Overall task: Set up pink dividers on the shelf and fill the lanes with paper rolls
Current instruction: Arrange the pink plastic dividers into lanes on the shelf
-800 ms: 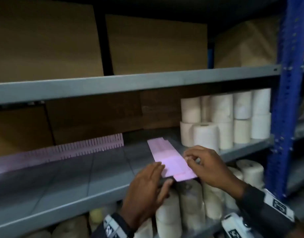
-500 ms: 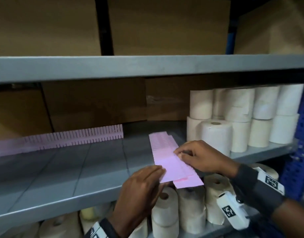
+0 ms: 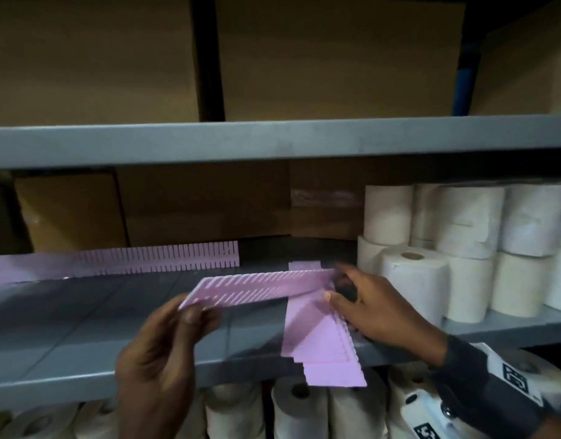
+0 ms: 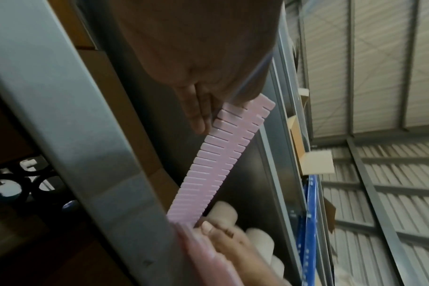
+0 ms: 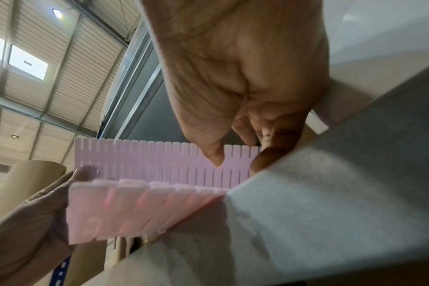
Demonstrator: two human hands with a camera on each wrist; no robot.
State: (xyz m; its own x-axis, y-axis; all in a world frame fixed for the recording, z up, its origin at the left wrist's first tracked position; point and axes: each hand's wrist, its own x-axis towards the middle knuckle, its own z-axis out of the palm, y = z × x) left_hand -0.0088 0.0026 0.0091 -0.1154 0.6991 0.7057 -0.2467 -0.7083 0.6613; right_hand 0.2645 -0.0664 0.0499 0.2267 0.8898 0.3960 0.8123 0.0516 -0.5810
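A slotted pink divider strip is held crosswise above the grey shelf. My left hand pinches its left end, and my right hand pinches its right end between thumb and fingers. Under the right hand a stack of pink dividers lies flat, overhanging the shelf's front edge. Another long pink divider stands upright along the back left of the shelf. White paper rolls are stacked two high at the shelf's right.
Cardboard boxes line the back of the shelf and fill the shelf above. More paper rolls stand on the shelf below. A blue upright stands at the right end.
One divider has been lifted off the stack and turned crosswise, now held between both hands. The head view has moved closer to the shelf.
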